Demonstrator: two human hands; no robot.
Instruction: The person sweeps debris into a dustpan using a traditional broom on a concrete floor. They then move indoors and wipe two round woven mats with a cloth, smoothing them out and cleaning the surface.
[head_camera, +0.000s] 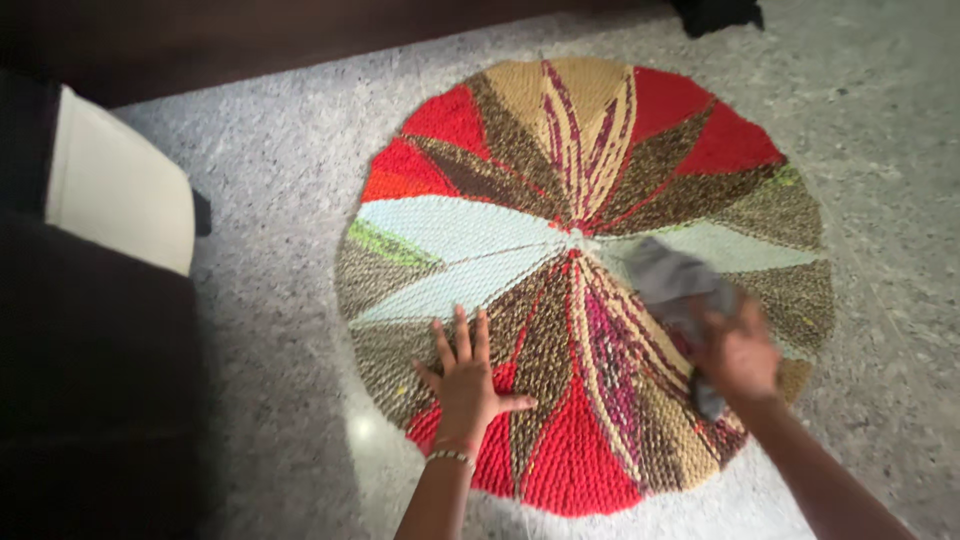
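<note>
While both hands work low over the floor, the scene reads as follows.

Rug: a round woven rug (585, 280) lies flat on the floor, made of wedges in red, tan, brown, pale blue-white and a little green that meet at its middle.

Floor: grey speckled stone floor (270, 200) shows all round the rug, with a small bright glint near the rug's near left edge.

Left hand: the left hand (468, 385) lies palm down on the near left part of the rug, on a brown wedge beside a red one.

Left fingers: spread apart and flat, pressing on the weave and gripping nothing; the thumb points right.

Bracelet: a thin beaded bracelet (450, 457) sits on the left wrist.

Right hand: the right hand (738, 355) is on the right part of the rug, blurred.

Right fingers: closed round a bunched cloth; the blur hides how each one sits.

Cloth: a grey cloth (672, 280) is crumpled under and beyond the right hand, touching the rug just right of its middle, with a strip hanging out on the near side of the hand.

Cushion: a cream cushion (118, 190) stands at the far left against dark furniture (90, 400).

Containers: I see none in view, so nothing to report inside any.

Far edge: a dark object (715, 14) sits at the far edge, too dim to tell what it is.
</note>
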